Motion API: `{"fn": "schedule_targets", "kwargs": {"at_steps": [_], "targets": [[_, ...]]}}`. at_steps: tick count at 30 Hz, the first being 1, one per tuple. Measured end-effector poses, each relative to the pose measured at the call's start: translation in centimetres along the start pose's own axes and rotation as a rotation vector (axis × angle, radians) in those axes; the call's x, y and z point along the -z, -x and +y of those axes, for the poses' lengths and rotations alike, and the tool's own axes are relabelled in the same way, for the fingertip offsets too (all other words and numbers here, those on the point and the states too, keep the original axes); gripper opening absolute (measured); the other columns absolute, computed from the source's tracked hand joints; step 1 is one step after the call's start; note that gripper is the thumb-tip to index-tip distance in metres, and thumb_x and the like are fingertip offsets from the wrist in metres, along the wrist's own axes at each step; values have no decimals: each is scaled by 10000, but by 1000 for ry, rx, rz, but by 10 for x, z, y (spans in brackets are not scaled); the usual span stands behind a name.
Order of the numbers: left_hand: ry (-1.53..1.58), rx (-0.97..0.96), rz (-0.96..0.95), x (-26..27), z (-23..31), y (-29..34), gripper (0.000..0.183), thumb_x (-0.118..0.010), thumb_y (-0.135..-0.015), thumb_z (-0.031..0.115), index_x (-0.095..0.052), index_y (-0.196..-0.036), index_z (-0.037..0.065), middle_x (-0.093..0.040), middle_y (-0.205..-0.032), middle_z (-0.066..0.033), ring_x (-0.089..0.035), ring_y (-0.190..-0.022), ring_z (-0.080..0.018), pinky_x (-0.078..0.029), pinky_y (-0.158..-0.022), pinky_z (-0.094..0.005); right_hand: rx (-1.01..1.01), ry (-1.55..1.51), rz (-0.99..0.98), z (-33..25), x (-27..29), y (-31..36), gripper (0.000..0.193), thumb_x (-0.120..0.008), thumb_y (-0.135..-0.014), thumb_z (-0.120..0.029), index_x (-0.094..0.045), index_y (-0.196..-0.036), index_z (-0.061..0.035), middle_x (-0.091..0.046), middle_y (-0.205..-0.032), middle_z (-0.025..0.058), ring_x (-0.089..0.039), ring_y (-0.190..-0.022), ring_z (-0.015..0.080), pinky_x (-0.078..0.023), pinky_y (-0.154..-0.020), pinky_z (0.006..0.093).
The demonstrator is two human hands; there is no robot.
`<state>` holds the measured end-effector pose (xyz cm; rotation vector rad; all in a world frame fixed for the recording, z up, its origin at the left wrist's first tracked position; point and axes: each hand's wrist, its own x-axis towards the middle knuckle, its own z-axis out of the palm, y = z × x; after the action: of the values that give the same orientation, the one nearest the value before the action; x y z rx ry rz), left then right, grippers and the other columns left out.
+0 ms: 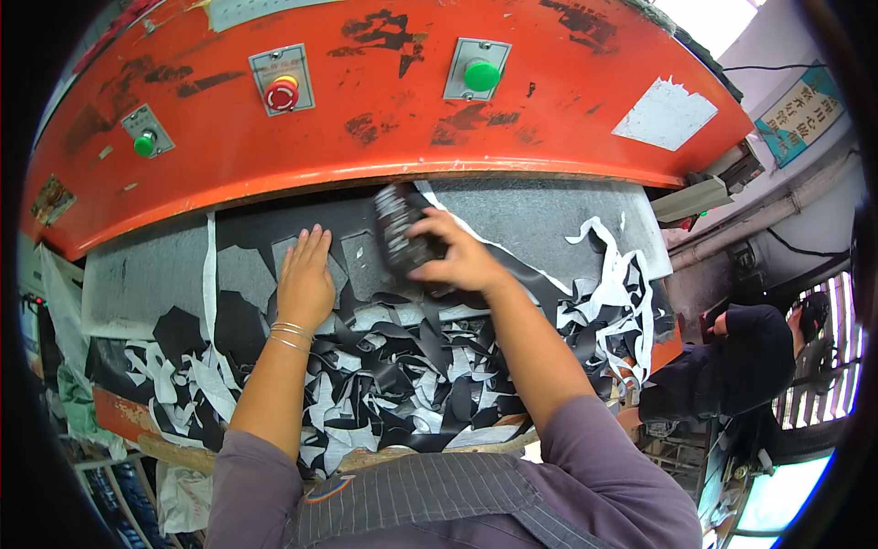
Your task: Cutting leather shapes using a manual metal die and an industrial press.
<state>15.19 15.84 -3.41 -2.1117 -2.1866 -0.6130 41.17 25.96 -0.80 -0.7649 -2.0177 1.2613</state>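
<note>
My left hand lies flat, fingers stretched out together, on a black sheet of material on the cutting bed. To its right, my right hand grips a dark cutting die by its right side, fingers and thumb bent round it. Motion blurs the die, and its shape is hard to make out; whether it touches the sheet I cannot tell. Cut-out openings with angular edges show in the sheet near both hands. Black and white scraps are heaped between my forearms.
An orange press beam spans the far side, with green buttons and a red stop button. The grey cutting bed runs beneath it. Tangled white strips hang at the right. Another person is farther right.
</note>
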Motion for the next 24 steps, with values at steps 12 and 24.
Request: {"fn": "schedule_targets", "kwargs": {"at_steps": [12,24], "targets": [[1607,149,-499,49,130,43,693,-597,-921,471,-421,-1377,-20,-472,-1379,-174,-437,-1291,-247,-356,-1067,-348,-4,18,104,-33,-5,128,613,-862,-625,-229,-593,-1151,-64,-367,-1308,198,-367,-1258,336,-291,-1073,418],[824,195,-411,68,66,107,504,-663,-864,242,-517,-1260,-34,-661,-1073,-174,-644,-955,-283,-486,-889,-371,-16,507,-203,-41,49,86,522,-806,-610,-200,-667,-1107,-118,-363,-1398,235,-414,-1269,404,-377,-1054,389]]}}
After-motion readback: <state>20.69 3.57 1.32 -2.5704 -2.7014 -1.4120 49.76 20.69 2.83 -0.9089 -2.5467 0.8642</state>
